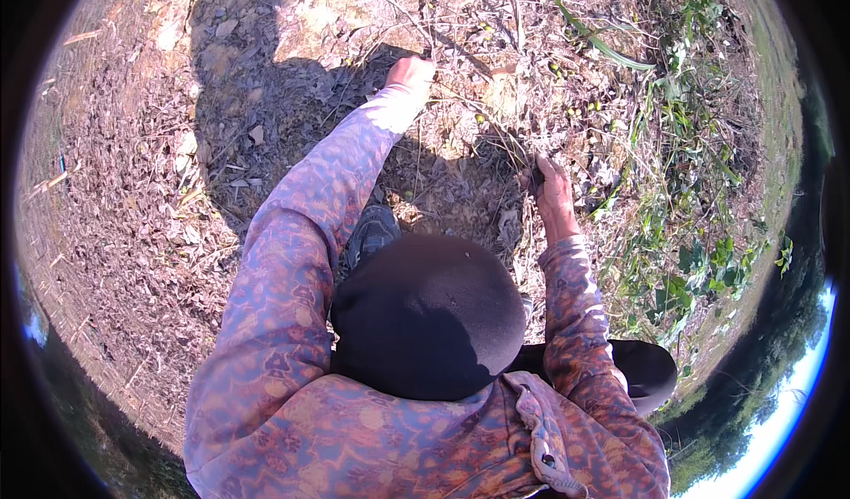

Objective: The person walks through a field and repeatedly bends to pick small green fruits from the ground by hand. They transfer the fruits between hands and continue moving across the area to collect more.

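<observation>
My left hand, in a patterned sleeve, reaches forward and is closed around dry stems at the upper middle; how many it grips is hidden. My right hand is low over the ground right of centre, its thumb and fingers closed at the lower end of a bunch of thin dry stems. Between and beyond the hands, small green-yellow fruits lie among dead leaves. More of these fruits are scattered farther right.
A shoe stands below my left forearm, beside a dark-clothed knee. Green vines and grass grow on the right. A long green leaf lies at the upper right. Dry leaf litter covers the left ground, with cut stalks.
</observation>
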Demonstrator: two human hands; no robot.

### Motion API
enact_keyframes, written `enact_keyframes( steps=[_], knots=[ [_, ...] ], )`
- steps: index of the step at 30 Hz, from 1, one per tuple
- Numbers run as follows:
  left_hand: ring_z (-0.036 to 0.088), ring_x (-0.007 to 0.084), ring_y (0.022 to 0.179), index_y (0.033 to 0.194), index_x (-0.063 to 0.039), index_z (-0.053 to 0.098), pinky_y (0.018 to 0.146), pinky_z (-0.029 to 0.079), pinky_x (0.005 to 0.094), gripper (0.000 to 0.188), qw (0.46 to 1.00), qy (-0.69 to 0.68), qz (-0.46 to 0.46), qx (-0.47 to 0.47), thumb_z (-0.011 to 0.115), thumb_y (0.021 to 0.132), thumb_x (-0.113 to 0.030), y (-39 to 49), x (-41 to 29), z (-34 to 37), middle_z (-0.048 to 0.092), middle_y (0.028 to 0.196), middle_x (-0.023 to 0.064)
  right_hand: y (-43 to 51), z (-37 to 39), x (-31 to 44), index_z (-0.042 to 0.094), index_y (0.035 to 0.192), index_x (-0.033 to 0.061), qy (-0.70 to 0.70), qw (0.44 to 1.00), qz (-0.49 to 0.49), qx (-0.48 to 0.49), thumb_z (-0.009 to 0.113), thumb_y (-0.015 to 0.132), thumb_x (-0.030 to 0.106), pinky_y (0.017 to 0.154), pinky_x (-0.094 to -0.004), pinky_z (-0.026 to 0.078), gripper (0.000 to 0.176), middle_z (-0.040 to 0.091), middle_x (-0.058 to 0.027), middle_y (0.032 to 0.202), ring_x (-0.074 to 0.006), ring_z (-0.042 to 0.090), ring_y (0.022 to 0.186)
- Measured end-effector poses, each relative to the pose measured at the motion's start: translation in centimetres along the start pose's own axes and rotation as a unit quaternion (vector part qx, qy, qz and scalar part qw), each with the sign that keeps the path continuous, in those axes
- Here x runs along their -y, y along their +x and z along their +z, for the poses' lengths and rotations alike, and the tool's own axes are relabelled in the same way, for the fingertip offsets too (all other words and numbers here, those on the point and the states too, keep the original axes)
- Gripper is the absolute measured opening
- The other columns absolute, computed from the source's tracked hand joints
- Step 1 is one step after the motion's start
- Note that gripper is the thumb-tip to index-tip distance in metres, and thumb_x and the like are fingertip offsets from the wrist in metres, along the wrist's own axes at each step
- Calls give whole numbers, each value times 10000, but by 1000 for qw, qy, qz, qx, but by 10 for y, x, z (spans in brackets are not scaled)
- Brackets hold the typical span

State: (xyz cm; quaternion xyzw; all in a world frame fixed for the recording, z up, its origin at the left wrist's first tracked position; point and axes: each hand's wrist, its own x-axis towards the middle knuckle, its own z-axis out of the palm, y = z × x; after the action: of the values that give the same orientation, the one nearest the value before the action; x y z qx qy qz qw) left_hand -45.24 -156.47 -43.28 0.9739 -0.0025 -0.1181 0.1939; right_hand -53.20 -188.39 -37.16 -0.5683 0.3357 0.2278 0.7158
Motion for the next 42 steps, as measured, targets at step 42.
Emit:
enact_keyframes(
  steps=[42],
  knots=[
    [635, 133, 817, 1108, -112, 657, 720, 525, 293, 446, 709, -471, -460, -252, 832, 711, -216, -375, 337, -145, 686, 924, 26, 26, 47, 26, 495, 860, 123, 94, 941, 256, 201, 498, 982, 298, 405, -183, 303, 213, 419, 26, 708, -74, 373, 542]
  ],
)
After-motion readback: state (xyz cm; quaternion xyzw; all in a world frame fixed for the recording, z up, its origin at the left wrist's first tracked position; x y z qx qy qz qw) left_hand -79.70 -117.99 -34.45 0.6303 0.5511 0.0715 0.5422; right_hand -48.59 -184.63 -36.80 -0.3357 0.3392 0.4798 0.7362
